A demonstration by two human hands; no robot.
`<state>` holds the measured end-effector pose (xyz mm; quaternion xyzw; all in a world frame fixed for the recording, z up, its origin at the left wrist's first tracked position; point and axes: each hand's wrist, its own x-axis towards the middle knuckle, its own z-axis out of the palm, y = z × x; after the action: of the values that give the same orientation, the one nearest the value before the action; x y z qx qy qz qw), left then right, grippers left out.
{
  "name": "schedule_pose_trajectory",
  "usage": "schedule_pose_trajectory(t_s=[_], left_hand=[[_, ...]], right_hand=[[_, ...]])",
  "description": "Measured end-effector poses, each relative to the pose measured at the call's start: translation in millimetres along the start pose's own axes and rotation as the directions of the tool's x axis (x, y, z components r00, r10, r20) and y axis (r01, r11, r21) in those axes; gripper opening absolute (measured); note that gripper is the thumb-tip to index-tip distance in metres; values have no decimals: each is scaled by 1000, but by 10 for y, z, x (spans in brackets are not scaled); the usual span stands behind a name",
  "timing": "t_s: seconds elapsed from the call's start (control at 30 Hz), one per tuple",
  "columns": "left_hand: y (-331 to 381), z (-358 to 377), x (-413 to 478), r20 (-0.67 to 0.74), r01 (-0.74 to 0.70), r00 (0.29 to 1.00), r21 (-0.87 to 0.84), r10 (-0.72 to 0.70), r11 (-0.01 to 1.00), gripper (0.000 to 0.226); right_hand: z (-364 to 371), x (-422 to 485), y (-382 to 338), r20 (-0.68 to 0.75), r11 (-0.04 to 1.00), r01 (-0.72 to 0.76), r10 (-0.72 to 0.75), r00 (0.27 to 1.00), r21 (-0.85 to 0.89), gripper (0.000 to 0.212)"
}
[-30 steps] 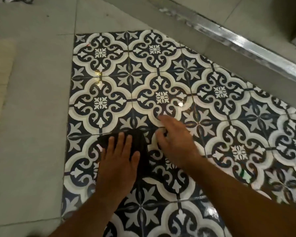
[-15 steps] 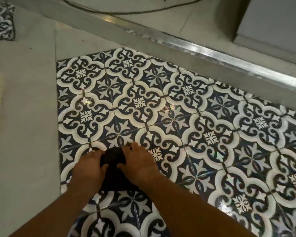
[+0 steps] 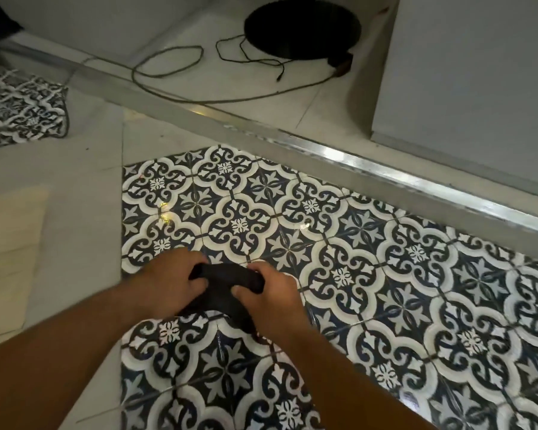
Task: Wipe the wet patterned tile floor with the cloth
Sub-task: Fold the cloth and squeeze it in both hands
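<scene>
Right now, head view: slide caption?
Both hands, left hand and right hand, bunch a dark cloth over patterned tile floor.

The patterned tile floor point(image 3: 370, 274) lies bare to the right and far side of both hands, open for a sweep up to the metal threshold strip point(image 3: 385, 169) that runs diagonally across the far edge. Beyond that strip a loose cable point(image 3: 168, 62), a round black base point(image 3: 302, 26) and a white cabinet point(image 3: 463, 72) block the way. On the left, plain grey tile point(image 3: 75, 212) is free; a pale mat point(image 3: 10, 259) lies at the left edge.
</scene>
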<state>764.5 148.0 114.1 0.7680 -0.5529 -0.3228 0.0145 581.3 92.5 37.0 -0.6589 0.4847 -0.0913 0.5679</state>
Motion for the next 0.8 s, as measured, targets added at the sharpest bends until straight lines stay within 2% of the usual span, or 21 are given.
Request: schedule_pose_trajectory(t_s=[0.07,0.17,0.3,0.4,0.47,0.6,0.7,0.8], left_hand=[[87,-102,142,2,-78,997,75,78,994,9],[119,-111,306,-11,-146,989,75,147,987,8],[106,67,398,-39,-230,972,-13,230,973,11],[94,149,454,-79,-265,963,-146,256,953,11],[98,147,503,-52,-243,970,-250,238,937,10],[183,118,559,108,-95,982,-424,155,901,14],[391,124,634,206,-44,963,-524,176,851,17],[710,184,758,221,-35,957,-556,189,830,15]], right_hand=[[-114,-14,-103,-47,999,-18,16,999,-35,32],[-196,-1,-153,-103,992,-109,103,989,-62,37],[-256,-19,-77,-128,978,-208,209,969,26,24],[-313,-23,-140,-82,961,-274,276,958,33,25],[-372,-25,-204,-56,950,-308,310,949,46,25],[-603,-104,-283,-22,963,-263,264,964,50,17],[-884,-127,-221,-5,968,-246,247,969,46,16],[-1214,-161,-48,-20,971,-230,231,973,61,14]])
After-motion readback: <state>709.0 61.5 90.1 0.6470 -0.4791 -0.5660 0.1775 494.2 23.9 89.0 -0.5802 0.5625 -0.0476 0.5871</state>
